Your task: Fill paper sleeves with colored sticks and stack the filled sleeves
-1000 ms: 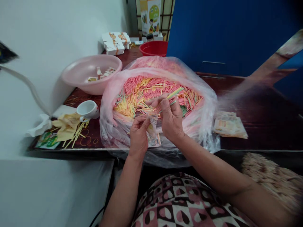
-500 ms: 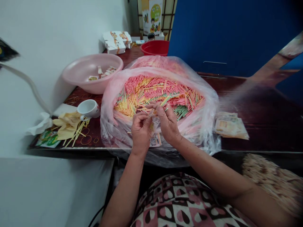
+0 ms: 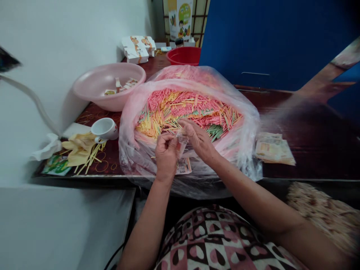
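Observation:
My left hand (image 3: 166, 153) pinches a small clear plastic packet (image 3: 182, 144) in front of the large bag. At the packet's upper end, the fingertips of my right hand (image 3: 199, 140) close on its edge. The packet's contents are hard to make out. Behind both hands, a big pinkish see-through plastic bag (image 3: 247, 112) lies wide open. It is full of thin sticks (image 3: 191, 108) in pink, yellow, orange and green. A printed packet (image 3: 184, 165) lies below my hands against the front of the bag.
To the left stand a pink basin (image 3: 92, 84) holding small packets and a white cup (image 3: 104, 128). Yellow cloth (image 3: 80, 146), loose yellow sticks (image 3: 91, 159) and rubber bands lie nearby. Printed packets (image 3: 274, 148) are stacked at right. A red basin (image 3: 184, 56) and blue panel (image 3: 253, 37) are behind.
Yellow and green sticks that showed between my right fingers are no longer visible there. My right hand has turned and its fingers have come together over the packet's top. The left hand stays put.

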`<state>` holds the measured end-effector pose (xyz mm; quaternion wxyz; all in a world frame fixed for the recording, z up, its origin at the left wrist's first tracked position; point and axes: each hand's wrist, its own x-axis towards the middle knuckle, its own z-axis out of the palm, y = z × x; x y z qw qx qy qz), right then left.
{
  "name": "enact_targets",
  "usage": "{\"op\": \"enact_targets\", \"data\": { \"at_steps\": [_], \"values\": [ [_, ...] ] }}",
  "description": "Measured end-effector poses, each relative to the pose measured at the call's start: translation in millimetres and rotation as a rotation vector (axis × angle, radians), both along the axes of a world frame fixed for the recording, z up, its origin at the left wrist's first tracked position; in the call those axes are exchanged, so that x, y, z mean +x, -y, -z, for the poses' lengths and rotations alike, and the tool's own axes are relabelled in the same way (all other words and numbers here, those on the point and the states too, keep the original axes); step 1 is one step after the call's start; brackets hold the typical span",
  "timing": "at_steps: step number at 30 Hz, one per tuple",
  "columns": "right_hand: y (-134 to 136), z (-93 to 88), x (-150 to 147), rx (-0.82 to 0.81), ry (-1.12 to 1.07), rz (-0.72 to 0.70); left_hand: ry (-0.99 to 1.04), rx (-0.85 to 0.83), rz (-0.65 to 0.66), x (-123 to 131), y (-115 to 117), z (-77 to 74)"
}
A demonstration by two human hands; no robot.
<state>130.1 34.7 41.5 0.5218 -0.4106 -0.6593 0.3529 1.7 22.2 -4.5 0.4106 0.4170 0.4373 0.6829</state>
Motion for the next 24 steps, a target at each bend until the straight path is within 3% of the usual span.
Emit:
{"op": "enact_targets", "data": {
  "at_steps": [5,12,16,21,24],
  "values": [
    [-3.8,11.6,5.3,-0.196,-0.09,-0.009,-0.023,0.023,-0.059,0.6,-1.7,-5.3],
    [-4.3,9.5,11.8,-0.273,-0.353,-0.12,0.07,-0.117,0.227,3.2,6.8,-14.8],
    [-0.2,6.8,16.2,-0.311,-0.341,-0.11,0.083,-0.127,0.266,7.1,8.4,-19.4],
    [9.6,13.5,23.8,-0.302,-0.265,-0.024,-0.05,-0.097,0.299,13.8,10.8,-18.8],
    [17.6,16.0,48.7,-0.29,-0.219,0.024,-0.326,-0.079,0.263,8.2,17.0,-18.2]
  ]
}}
